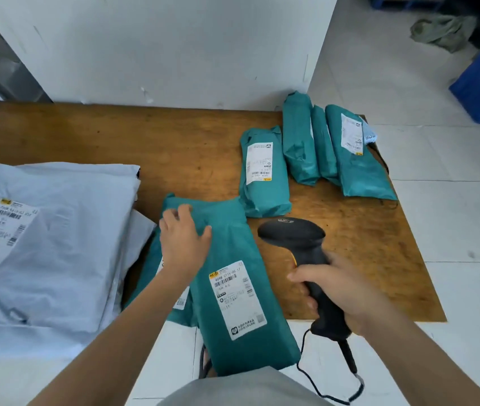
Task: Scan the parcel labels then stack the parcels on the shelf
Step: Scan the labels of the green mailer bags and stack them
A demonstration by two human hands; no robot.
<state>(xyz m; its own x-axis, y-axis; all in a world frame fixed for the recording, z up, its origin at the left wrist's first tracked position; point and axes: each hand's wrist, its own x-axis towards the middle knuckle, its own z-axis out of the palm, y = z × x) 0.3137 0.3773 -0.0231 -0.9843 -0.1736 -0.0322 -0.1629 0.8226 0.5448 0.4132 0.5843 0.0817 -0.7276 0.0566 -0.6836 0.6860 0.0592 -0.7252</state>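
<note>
**Position.** The long teal plastic mailer parcel (232,288) lies across the near edge of the brown wooden desk (174,142). Its white printed label (237,297) is face up and its lower end projects past the edge. It rests partly on a second teal parcel (148,268), which is largely covered. No shelf is in view.

**Hands.** The left hand (184,240) is laid flat on the parcel's far end, its fingers (174,213) loosely spread and pressing rather than pinching. The right hand (341,291) is wrapped round the handle of the black handheld barcode scanner (294,234), fingers curled tightly. The scanner head is held just beside the parcel, to the right of the label. The aim of the scan window cannot be told with certainty, but it appears to be off the barcode.

**Risks.**
- If the left hand is lifted, the overhanging parcel may slide off the desk.
- A wrong code may be read from the labelled teal parcel (263,171) lying just beyond the scanner head.
- The black coiled cable (303,367) hangs below the desk edge and may be snagged on the projecting parcel end.
</note>
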